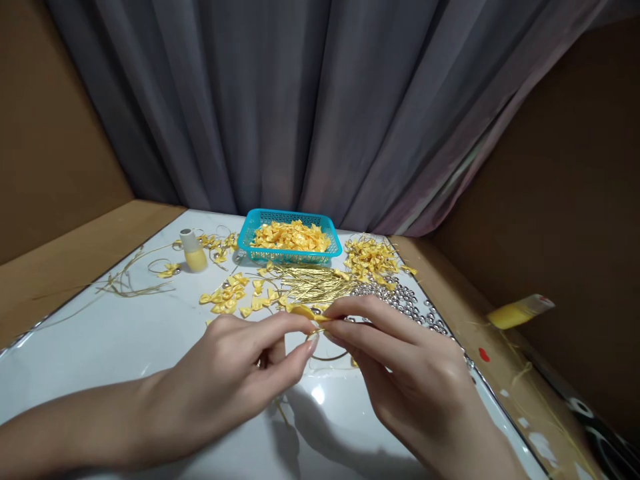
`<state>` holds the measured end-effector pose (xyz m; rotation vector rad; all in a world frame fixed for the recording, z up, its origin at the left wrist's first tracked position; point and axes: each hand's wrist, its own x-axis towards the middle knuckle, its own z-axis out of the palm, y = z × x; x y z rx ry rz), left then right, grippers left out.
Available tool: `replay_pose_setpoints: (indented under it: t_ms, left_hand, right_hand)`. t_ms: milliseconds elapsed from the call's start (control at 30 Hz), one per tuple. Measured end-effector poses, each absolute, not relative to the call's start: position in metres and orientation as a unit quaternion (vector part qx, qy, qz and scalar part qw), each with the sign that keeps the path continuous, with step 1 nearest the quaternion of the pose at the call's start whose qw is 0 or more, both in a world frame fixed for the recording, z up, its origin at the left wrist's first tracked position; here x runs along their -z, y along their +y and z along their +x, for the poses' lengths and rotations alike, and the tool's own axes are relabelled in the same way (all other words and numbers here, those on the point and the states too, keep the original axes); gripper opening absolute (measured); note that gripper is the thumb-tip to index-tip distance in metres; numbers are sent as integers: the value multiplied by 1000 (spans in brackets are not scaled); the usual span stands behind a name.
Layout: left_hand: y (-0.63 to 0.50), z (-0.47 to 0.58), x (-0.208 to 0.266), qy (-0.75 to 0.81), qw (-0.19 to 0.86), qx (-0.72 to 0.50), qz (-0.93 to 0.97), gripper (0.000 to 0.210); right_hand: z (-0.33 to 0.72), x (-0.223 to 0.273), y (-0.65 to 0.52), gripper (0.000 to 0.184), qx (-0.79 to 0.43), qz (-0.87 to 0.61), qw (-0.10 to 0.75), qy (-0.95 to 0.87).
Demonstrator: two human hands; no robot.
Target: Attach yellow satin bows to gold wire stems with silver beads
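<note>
In front of me, above the white tabletop, a small yellow ribbon bow [303, 311] is pinched between both hands. My left hand [240, 363] comes in from the left, thumb and index finger closed at the bow's near edge. From the other side, my right hand [415, 363] grips its right end with the fingertips. A thin gold cord [330, 359] curves in a loop beneath the fingers. Just behind the bow shows a silver bead; the fingertips partly hide where bow, bead and cord meet.
A blue basket [295, 258] of yellow bows stands at the back. Before it lie gold cords [315, 283], loose bows [227, 293] and silver beads [395, 297]. A pile of bows [373, 259] is right; a yellow-and-grey bottle [194, 252] stands left. Grey curtain [310, 100] hangs behind.
</note>
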<state>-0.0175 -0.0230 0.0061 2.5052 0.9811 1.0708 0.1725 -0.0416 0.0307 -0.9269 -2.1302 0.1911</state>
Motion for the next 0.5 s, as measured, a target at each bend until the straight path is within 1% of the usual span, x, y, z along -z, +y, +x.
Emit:
replay_pose_setpoints:
  t_ms: [100,267,500]
  left_hand:
    - [-23,-18,-6,317,91,-376,866,12]
    - [-23,-19,-6,268,44,-382,883,15]
    - [-24,-26,-6,252,15,-342,905,21]
  right_hand:
    - [172,-31,-41,31,-79,-365,393,-840]
    - [173,-30,-40,32,-80,-363,392,-841]
    - [174,-27,-42,29,-88,-353,381,-850]
